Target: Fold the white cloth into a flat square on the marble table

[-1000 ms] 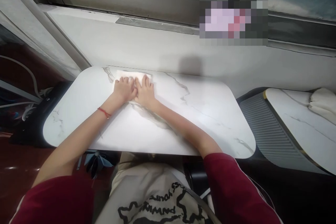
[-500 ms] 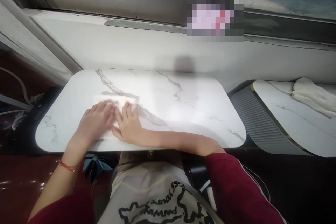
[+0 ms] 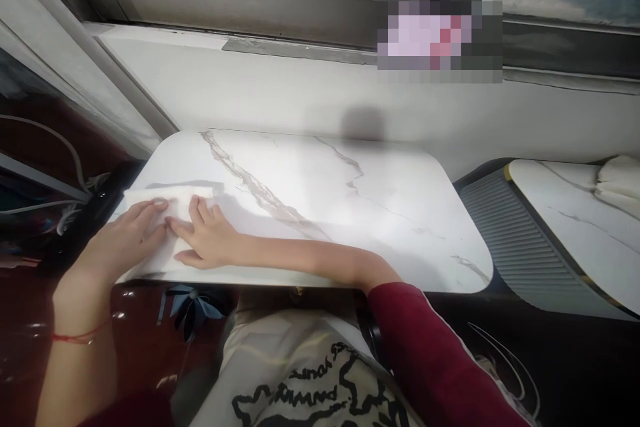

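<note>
A white cloth (image 3: 176, 199) lies spread flat on the left end of a white marble-patterned tabletop (image 3: 400, 193). My left hand (image 3: 123, 238) rests on the cloth's left part, palm down, its fingers stretched forward. Beside it, my right hand (image 3: 213, 239) presses on the cloth's right part with fingers spread. The thumbs' side of both hands is close together over the cloth. Neither hand is wrapped round it. Part of the cloth is hidden under the hands.
To the right stands a ribbed grey cabinet (image 3: 520, 240) with a marble-patterned top and a pale cloth (image 3: 620, 183) on it. A wall (image 3: 250, 90) and window frame run behind the table. White cables (image 3: 65, 140) are at the left; a blue-and-black folded object (image 3: 193, 307) is below.
Both hands have slid left across the tabletop together with the white cloth, now at its left end. The camera view has shifted slightly left.
</note>
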Motion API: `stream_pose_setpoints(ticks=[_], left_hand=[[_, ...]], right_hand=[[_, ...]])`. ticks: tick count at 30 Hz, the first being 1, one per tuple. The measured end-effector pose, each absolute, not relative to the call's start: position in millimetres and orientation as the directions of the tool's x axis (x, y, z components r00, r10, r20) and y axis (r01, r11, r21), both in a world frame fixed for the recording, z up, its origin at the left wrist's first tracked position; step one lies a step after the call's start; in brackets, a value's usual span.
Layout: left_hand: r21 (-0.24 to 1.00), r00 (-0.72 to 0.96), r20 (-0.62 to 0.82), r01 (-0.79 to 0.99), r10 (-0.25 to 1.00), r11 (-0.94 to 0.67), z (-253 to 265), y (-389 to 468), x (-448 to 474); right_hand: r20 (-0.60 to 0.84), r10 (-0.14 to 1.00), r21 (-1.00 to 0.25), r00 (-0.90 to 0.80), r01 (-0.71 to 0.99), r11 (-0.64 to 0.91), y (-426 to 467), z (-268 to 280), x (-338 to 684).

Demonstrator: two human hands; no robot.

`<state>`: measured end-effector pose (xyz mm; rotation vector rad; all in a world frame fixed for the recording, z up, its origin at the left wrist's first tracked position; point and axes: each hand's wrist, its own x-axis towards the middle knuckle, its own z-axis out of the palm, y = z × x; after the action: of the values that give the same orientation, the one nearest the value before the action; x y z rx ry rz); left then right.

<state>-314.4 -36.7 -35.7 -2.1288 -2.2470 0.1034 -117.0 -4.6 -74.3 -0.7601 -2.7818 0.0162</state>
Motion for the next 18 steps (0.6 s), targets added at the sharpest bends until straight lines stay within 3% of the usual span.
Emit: stream_pose_setpoints(ticks=[3,7,14,18], left_hand=[[-0.029,-0.135,-0.158,0.991,0.978,0.132,-23,-14,-323],[-0.030,-0.158,-0.227,0.987,0.961,0.156,-13,28,-318],[-0.080,-0.063,-0.260,0.996,0.964,0.043,-10,112,-269],[-0.146,-0.004,-0.191,0.989,0.981,-0.024,-13,154,-233]], right_hand=[[0.231,0.481,-0.044,-0.846,0.485,0.873,20,-72,-129],[0.223,0.536,-0.039,-0.814,0.542,0.839,51,-75,-132],[0.239,0.667,-0.084,-0.705,0.670,0.738,118,-88,-104],[0.215,0.746,-0.115,-0.630,0.743,0.660,152,-83,-78]])
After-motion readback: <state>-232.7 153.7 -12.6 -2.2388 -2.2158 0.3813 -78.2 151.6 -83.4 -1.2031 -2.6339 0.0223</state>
